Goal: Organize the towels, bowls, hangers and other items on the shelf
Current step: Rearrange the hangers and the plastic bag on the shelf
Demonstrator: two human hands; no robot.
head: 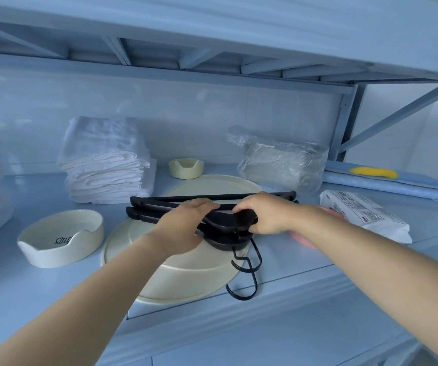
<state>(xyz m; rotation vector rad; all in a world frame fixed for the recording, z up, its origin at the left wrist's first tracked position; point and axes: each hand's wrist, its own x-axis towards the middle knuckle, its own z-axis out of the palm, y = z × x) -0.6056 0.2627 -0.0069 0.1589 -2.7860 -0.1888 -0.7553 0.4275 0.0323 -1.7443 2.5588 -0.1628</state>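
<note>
A bundle of black hangers (154, 204) lies across two large cream plates (186, 276) in the middle of the shelf, hooks (246, 270) pointing toward me. My left hand (183, 223) grips the bundle from the left near its middle. My right hand (268, 212) grips the hangers' neck from the right. A stack of folded white towels (104, 165) stands at the back left. A cream notched bowl (62, 239) sits at the front left, and a smaller one (186, 168) sits behind the plates.
A plastic-wrapped bundle (281, 165) stands at the back right. A white printed packet (365, 215) lies at the right with a pink item (302, 239) partly under my forearm. A blue pad with a yellow patch (386, 178) lies far right. The upper shelf (212, 30) hangs overhead.
</note>
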